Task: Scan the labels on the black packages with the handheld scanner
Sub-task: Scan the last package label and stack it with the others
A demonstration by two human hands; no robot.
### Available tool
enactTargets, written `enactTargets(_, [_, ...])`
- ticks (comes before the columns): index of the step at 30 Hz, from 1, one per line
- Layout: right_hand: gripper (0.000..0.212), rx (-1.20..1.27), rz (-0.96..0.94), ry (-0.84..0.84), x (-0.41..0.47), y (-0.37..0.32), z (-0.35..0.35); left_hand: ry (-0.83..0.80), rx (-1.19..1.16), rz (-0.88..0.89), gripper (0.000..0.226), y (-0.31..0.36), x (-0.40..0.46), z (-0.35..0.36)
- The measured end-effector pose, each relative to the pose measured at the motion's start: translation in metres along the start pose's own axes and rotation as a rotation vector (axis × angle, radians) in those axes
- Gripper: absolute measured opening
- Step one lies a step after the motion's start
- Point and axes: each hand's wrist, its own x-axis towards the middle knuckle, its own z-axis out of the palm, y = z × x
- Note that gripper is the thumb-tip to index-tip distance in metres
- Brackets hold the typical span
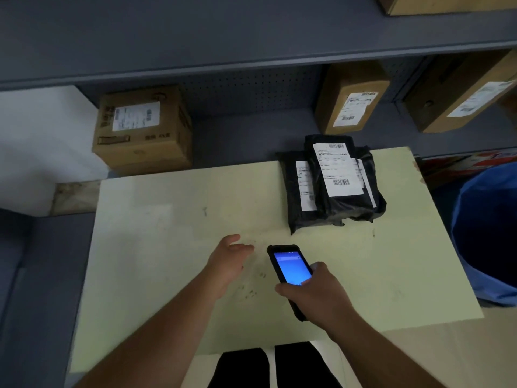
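A stack of black packages (333, 203) with white barcode labels lies at the far right of the pale yellow table (167, 219). The top label (337, 170) faces up. My right hand (319, 295) grips the handheld scanner (291, 268), a black device with a lit blue screen, held over the table's middle and short of the packages. My left hand (229, 259) hovers just left of the scanner, fingers spread, holding nothing.
Grey shelving behind the table holds a cardboard box (142, 130) at the left and two labelled boxes (352, 99) (458, 93) at the right. A blue bin (486, 231) stands beside the table's right edge.
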Motion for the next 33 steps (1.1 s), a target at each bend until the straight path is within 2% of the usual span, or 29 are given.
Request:
enactTargets(7, [0.057, -0.011, 0.050, 0.048, 0.010, 0.025, 0.041, -0.012, 0.080, -0.003, 0.066, -0.031, -0.009, -0.018])
enactTargets(13, [0.062, -0.090, 0.056, 0.129, 0.020, 0.045, 0.069, 0.009, 0.181, 0.020, 0.060, -0.048, -0.021, -0.021])
enactTargets(26, [0.076, -0.142, 0.057, 0.219, 0.035, 0.067, 0.102, 0.016, 0.173, -0.011, 0.054, -0.071, -0.024, -0.025])
enactTargets(33, [0.077, -0.321, 0.067, 0.283, 0.042, 0.069, 0.112, 0.008, 0.176, -0.021, 0.054, -0.083, -0.024, -0.031])
